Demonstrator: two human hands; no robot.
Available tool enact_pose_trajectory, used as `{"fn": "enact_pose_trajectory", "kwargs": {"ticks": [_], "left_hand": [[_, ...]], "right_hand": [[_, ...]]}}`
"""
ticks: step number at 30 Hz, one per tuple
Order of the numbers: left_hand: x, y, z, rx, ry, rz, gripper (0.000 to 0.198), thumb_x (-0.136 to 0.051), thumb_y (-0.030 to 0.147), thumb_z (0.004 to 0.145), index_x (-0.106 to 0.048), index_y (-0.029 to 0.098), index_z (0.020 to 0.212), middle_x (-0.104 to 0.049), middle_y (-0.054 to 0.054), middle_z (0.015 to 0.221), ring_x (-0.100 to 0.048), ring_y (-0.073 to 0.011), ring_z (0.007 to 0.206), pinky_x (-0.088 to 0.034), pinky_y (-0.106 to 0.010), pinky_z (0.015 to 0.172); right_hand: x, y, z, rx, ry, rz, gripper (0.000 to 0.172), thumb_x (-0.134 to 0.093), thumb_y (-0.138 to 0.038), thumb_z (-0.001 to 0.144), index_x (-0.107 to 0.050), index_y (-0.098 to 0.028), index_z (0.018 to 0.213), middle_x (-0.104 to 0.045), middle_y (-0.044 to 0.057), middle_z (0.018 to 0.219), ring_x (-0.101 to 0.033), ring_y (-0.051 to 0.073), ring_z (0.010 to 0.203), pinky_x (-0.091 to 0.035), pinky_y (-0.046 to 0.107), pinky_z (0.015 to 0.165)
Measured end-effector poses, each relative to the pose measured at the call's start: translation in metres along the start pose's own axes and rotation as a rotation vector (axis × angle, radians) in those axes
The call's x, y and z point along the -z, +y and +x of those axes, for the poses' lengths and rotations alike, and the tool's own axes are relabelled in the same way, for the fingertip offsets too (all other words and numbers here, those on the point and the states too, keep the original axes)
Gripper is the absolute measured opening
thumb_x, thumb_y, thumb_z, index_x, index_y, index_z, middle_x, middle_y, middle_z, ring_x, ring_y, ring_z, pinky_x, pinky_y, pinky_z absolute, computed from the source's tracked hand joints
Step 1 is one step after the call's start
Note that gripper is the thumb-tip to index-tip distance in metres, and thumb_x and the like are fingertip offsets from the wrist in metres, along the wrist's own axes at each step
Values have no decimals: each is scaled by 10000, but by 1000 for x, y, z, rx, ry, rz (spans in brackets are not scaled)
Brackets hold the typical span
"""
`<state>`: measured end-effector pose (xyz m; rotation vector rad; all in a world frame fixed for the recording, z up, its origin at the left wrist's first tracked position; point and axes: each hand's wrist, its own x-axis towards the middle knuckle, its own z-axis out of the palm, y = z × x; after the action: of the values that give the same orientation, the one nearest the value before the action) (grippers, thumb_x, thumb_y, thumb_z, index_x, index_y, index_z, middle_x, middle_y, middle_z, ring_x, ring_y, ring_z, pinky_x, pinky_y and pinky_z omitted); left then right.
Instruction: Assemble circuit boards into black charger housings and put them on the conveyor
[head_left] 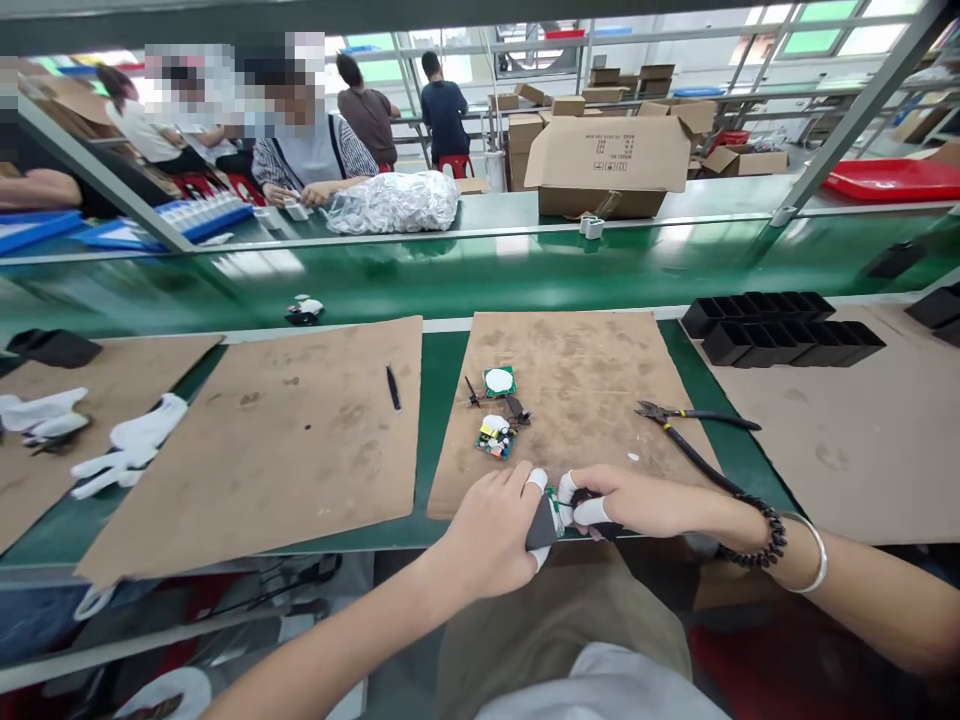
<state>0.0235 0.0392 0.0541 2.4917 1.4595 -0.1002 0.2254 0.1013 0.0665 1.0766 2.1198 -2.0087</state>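
My left hand (pixel 491 525) is wrapped around a dark grey plastic case (pixel 540 528) at the table's front edge. The edge of a green circuit board (pixel 556 505) shows at the case's right end. My right hand (pixel 630 500) is closed beside it, thumb and fingers pinching a small dark part that the fingers mostly hide. White finger covers sit on fingertips of both hands. Just beyond lie a board with a white disc (pixel 499 381), a populated circuit board (pixel 496 437) and a small black part (pixel 517 409), apparently wired together.
Cutting pliers (pixel 697 425) with black and yellow handles lie on the right of the cardboard mat (pixel 577 370). Black cases (pixel 780 325) stand in rows farther right. Black tweezers (pixel 394 388) and white gloves (pixel 135 440) lie left. Across the green conveyor (pixel 480 270), people sit working.
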Motion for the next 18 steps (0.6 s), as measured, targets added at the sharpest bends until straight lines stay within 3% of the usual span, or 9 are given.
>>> {"fn": "enact_pose_trajectory", "kwargs": {"ticks": [3, 8, 11, 14, 16, 18], "left_hand": [[-1, -4, -5, 16, -4, -55, 319, -648, 194, 724, -601, 184, 1039, -689, -136, 1071, -721, -350, 923, -583, -445, 770], [-4, -37, -30, 160, 61, -125, 356, -669, 240, 768, -585, 202, 1112, -739, -122, 1084, -749, -347, 957, -591, -432, 788], [-11, -61, -45, 211, 218, -239, 329, -633, 306, 856, -572, 222, 1169, -752, -114, 1143, -761, -312, 974, -615, -422, 805], [-22, -73, -49, 264, 428, -387, 411, -652, 363, 869, -573, 223, 1247, -736, -133, 1231, -739, -324, 1129, -619, -474, 953], [-31, -76, -45, 339, 550, -466, 473, -690, 365, 839, -585, 218, 1275, -718, -141, 1272, -701, -343, 1230, -584, -525, 1054], [-41, -79, -39, 423, 653, -562, 549, -729, 361, 805, -584, 213, 1314, -696, -144, 1323, -675, -346, 1283, -548, -550, 1116]], "right_hand": [[-2, 3, 5, 44, 78, -68, 229, -621, -320, 835, -496, -205, 682, -469, -43, 657, -393, 118, 642, -306, 265, 615], [23, 1, -19, 67, 192, -9, 347, -636, -481, 844, -538, -208, 655, -438, -45, 580, -387, 118, 574, -296, 277, 589], [47, -2, -49, 28, 375, -80, 428, -648, -578, 849, -562, -214, 642, -456, -39, 539, -399, 122, 514, -313, 285, 545], [73, -4, -69, 117, 654, -418, 309, -633, -458, 887, -672, -219, 695, -659, 26, 644, -563, 177, 578, -412, 306, 558], [95, -9, -69, 221, 774, -640, 167, -651, -328, 866, -735, -242, 750, -725, 42, 663, -611, 207, 540, -426, 322, 498], [120, -24, -57, 342, 787, -764, 114, -691, -261, 826, -751, -268, 729, -699, 36, 569, -555, 203, 423, -367, 332, 401]]}}
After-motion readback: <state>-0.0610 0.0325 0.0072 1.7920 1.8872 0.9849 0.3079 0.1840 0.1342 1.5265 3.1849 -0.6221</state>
